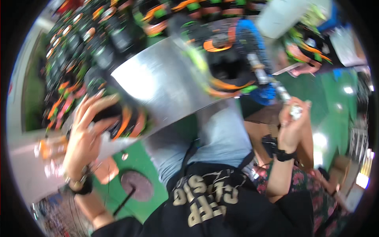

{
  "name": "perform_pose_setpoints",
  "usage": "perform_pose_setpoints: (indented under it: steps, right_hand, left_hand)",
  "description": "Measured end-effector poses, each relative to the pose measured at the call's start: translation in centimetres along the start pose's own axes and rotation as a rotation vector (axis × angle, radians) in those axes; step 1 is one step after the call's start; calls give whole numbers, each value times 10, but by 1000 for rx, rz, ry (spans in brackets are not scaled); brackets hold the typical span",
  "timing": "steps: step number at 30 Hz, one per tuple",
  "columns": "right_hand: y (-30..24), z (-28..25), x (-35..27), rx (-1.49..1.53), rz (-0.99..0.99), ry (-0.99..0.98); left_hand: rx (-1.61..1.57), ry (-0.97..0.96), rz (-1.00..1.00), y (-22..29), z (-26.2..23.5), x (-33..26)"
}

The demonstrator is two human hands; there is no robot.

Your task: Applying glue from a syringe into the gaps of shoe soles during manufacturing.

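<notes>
Black and orange show between the fingers of the left hand [85, 134], which is clamped over a dark rounded part [120, 120] with an orange band, at the near left edge of a bare metal sheet [166, 85]; the fingers are spread wide and curled around the part's far side, thumb toward the near side. A dark strap with a watch sits on that wrist (the picture is smeared by motion, so fine detail of the part cannot be told). Far left and along the far edge lies a crowded heap of similar black parts [85, 51] with orange and green trim, just beyond the sheet. Near the left forearm, on the green floor [140, 158], is a round brownish disc [137, 185] with a thin dark rod across it. The metal sheet tilts across the middle, over the person's lap in light trousers. To the right of it a black piece with orange and green edging [227, 65] lies at the sheet's far right corner, beside a blue object [256, 59]. Further right, the right hand [292, 126] is raised, fingers closed together around a small pale silvery thing [295, 111], with a slim metal tool [270, 79] reaching from it toward the blue object. A black band circles that wrist.
</notes>
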State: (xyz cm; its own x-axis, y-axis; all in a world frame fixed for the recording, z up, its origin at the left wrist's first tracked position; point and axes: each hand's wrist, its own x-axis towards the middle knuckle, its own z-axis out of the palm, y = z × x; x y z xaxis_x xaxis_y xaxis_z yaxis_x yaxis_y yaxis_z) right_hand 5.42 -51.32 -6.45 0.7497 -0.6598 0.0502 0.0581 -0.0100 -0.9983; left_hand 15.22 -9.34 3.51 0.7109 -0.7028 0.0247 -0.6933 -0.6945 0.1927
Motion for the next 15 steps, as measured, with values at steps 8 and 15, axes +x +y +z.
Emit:
perform_pose_setpoints:
  steps: [8,15]
  right_hand:
    - [-12,12,10,50,-28,-255]
    - [-16,-6,3,90,132,-223]
  left_hand:
    - [310,-497,128,35,-56,32]
    - [-1,-489,100,27,-10,85]
